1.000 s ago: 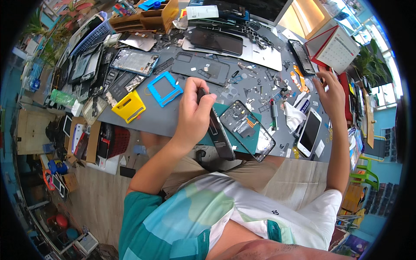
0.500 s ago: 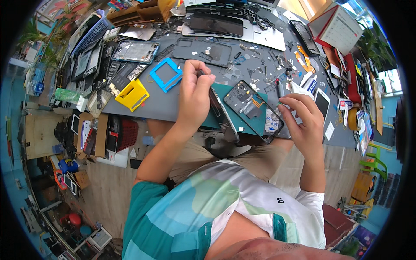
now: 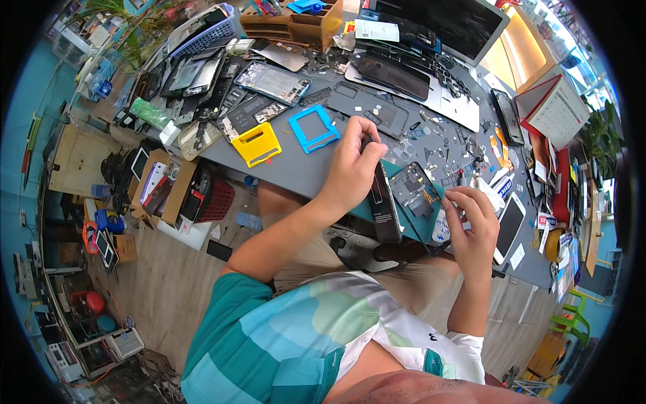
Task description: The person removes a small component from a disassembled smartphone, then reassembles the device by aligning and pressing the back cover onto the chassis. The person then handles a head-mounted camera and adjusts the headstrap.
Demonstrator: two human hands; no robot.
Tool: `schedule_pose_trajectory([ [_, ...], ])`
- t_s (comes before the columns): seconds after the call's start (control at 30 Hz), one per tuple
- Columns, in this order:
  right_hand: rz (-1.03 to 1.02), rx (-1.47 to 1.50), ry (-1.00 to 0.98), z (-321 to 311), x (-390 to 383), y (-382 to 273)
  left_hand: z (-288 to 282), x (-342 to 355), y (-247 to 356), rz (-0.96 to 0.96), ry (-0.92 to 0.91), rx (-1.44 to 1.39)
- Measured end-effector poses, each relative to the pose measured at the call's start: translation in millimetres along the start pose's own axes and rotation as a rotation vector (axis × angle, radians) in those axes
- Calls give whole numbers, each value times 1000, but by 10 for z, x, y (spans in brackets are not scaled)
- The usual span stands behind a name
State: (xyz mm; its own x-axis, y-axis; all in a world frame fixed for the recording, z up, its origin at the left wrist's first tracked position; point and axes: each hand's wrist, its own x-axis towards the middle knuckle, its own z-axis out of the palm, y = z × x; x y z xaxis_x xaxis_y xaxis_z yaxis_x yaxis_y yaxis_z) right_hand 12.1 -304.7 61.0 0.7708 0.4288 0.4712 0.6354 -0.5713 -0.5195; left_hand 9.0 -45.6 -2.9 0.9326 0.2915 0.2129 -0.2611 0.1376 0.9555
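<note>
My left hand point(image 3: 355, 168) is closed round the top of a dark smartphone point(image 3: 385, 214), which it holds steeply tilted at the front of the desk. One broad dark side of the phone shows, with a long glossy strip near its upper part. Beside it on a teal mat point(image 3: 425, 227) lies an opened phone housing point(image 3: 412, 188) with a small orange flex cable. My right hand point(image 3: 476, 219) hovers at the mat's right side, thumb and forefinger pinched. What they hold, if anything, is too small to tell. A whitish marked panel point(image 3: 441, 227) sits just beside those fingers.
A yellow phone stand point(image 3: 256, 144) and a blue one point(image 3: 314, 129) lie left of my left hand. Loose phone parts cover the far desk below a monitor point(image 3: 444, 27). A white phone point(image 3: 509, 227) rests to the right, near a desk calendar point(image 3: 553, 111).
My view has swung, so the desk sits further right and lower. The phone in my left hand has turned, showing more of its broad side. My right hand stays pinched near the mat.
</note>
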Motion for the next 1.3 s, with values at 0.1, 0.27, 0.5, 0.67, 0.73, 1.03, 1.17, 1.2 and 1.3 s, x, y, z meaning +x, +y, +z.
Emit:
schedule_pose_trajectory([
  [0.1,-18,-8,14,48,23,-11,-4,-5,-10,37,-3,14],
  [0.27,-16,-6,14,79,22,-24,2,1,-7,39,-14,18],
  [0.5,14,2,8,117,10,-8,14,-13,46,18,-18,18],
  [0.67,45,12,2,139,3,-28,2,-9,21,13,-25,-17],
  [0.73,42,-5,-3,152,-1,-28,-8,-15,26,-14,-26,-36],
  [1.03,22,-18,13,182,-8,-16,-11,19,-61,65,-17,17],
  [1.17,-8,-29,35,147,21,-15,-9,25,-17,74,18,65],
  [1.2,4,-29,34,127,8,-23,11,26,-12,98,19,47],
  [1.3,-34,-67,46,125,-27,77,24,30,-73,51,-3,-123],
])
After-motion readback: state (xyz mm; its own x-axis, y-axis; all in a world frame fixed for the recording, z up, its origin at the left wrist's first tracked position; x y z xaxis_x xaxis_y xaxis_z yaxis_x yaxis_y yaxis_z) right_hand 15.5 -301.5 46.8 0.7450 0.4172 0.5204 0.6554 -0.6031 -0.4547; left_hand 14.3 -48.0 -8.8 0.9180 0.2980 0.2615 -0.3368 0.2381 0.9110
